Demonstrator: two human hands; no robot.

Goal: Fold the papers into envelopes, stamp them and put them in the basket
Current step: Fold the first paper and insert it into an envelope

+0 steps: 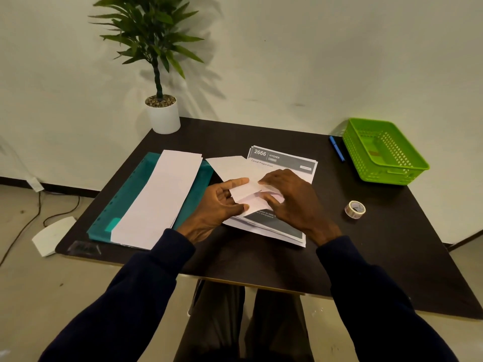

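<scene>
We've got left hand [219, 202] pinching the paper [231, 165] edge to stop slip, right hand [292, 197] fingers flat, pressing the crease. Paper lies on the printed stack [286, 162] mid-worktop [261, 257]; green basket [392, 176] well apart, far right.

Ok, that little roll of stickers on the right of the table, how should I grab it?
Come straight down with the right hand and pinch the sticker roll across its outer wall, thumb and finger on opposite sides. It seems to lie nearly flat, hole upward, alone on bare table, so nothing blocks either side.
</scene>
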